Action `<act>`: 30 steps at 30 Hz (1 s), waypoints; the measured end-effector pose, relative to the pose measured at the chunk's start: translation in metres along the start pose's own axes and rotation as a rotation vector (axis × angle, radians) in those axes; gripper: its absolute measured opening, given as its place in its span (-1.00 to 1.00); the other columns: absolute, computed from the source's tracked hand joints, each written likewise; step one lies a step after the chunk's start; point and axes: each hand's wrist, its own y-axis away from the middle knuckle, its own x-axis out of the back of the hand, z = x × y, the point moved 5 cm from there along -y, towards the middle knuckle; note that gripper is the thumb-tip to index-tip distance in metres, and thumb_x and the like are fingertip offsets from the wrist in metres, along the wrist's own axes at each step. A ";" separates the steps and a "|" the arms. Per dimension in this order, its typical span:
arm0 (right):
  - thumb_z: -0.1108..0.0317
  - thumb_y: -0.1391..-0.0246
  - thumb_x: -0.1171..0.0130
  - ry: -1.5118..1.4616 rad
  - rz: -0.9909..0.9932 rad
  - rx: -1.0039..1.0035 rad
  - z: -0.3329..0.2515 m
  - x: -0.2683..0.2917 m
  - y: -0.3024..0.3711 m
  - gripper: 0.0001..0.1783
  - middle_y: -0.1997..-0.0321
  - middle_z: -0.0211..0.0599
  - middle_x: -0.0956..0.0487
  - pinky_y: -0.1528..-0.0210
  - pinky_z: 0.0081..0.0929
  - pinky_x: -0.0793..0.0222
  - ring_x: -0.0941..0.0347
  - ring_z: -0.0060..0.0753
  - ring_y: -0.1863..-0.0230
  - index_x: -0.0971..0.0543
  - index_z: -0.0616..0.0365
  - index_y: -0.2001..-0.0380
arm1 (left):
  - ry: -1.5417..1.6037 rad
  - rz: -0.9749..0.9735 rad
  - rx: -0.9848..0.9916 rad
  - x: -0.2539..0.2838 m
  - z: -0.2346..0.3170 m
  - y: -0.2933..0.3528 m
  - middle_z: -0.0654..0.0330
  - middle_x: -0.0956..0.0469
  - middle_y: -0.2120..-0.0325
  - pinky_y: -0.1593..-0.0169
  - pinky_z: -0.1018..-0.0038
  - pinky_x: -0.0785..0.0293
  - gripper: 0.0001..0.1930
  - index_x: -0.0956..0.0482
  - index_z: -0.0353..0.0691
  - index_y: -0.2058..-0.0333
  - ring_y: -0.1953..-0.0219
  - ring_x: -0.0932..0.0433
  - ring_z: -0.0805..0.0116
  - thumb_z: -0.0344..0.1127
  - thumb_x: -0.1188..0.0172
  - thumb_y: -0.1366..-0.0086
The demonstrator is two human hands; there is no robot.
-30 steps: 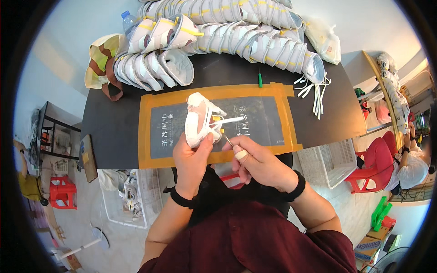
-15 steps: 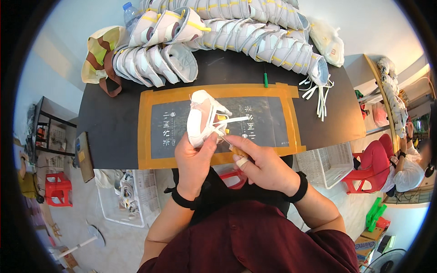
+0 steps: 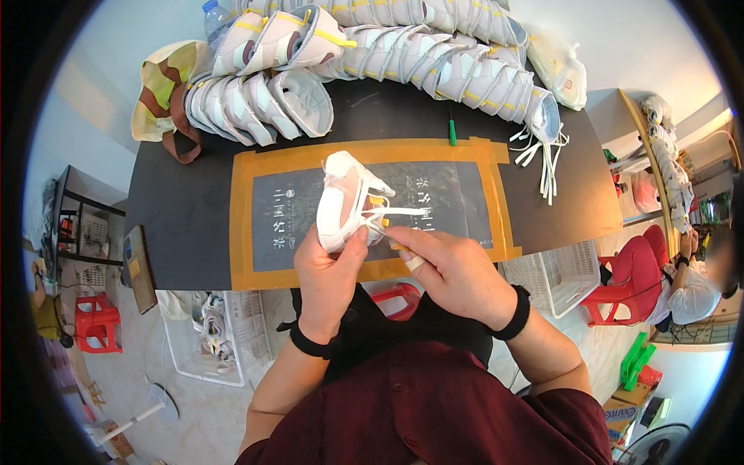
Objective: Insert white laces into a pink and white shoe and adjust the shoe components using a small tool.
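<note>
While the shoe upper (image 3: 349, 200) is held over the mat, the scene reads like this:

Left hand (image 3: 332, 267): clamped on the lower end of the white upper, thumb pressed to its side, holding it tilted above the table.
Right hand (image 3: 453, 271): fingers pinched together on a white lace (image 3: 403, 211) at the upper's opening; a bandage wraps one finger.
Upper: white with a pinkish lining and yellow tabs, raised just above the mat, not touching it.
Mat (image 3: 457, 186): dark, edged in orange tape, lying on the black table (image 3: 182, 209).
Far edge: rows of matching uppers (image 3: 434, 54) stacked on their sides.
Right of stack: loose laces (image 3: 546, 159), a green pen (image 3: 452, 133) near them.
</note>
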 end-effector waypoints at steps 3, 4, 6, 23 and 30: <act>0.37 -0.11 -0.10 0.198 -0.085 -0.019 -0.011 0.011 -0.005 -0.61 0.36 -0.14 -0.59 0.36 -0.17 -0.49 -0.56 -0.02 0.38 -0.49 0.06 -0.05 | -0.044 -0.023 0.010 0.003 -0.005 0.000 0.32 -0.57 0.28 0.29 0.65 -0.37 -0.76 -0.53 -0.36 0.06 0.34 -0.41 0.68 -0.49 -0.19 -0.30; 0.37 -0.11 -0.10 0.199 -0.084 -0.023 -0.012 0.013 -0.007 -0.61 0.36 -0.14 -0.59 0.36 -0.17 -0.49 -0.56 -0.02 0.38 -0.49 0.06 -0.05 | -0.042 -0.027 0.012 0.005 -0.005 -0.001 0.32 -0.57 0.28 0.29 0.65 -0.37 -0.76 -0.53 -0.36 0.06 0.34 -0.41 0.68 -0.49 -0.19 -0.30; 0.37 -0.09 -0.11 0.280 -0.127 0.015 -0.016 0.014 -0.011 -0.63 0.44 -0.15 -0.55 0.41 -0.19 -0.48 -0.55 -0.06 0.41 -0.51 0.05 -0.01 | -0.061 -0.047 0.051 0.008 -0.007 -0.001 0.32 -0.58 0.28 0.26 0.65 -0.38 -0.75 -0.54 -0.36 0.05 0.33 -0.42 0.67 -0.45 -0.20 -0.31; 0.36 -0.16 0.04 0.134 -0.583 -0.141 0.011 0.000 -0.071 -0.71 0.30 0.09 -0.59 0.15 -0.06 -0.43 -0.52 0.19 0.23 -0.55 0.15 0.09 | -0.541 -0.010 -0.080 0.005 0.010 -0.017 -0.01 -0.52 0.45 0.29 0.38 -0.44 -0.85 -0.53 -0.39 0.27 0.41 -0.53 0.15 -0.41 -0.20 -0.26; 0.43 -0.06 -0.05 0.441 -0.656 0.035 -0.016 -0.004 -0.073 -0.68 0.38 0.04 -0.59 0.27 -0.08 -0.48 -0.56 0.12 0.34 -0.47 0.20 0.07 | -0.545 -0.047 0.056 0.014 0.002 -0.021 0.07 -0.60 0.32 0.18 0.48 -0.44 -0.78 -0.56 -0.40 0.13 0.28 -0.53 0.45 -0.43 -0.17 -0.28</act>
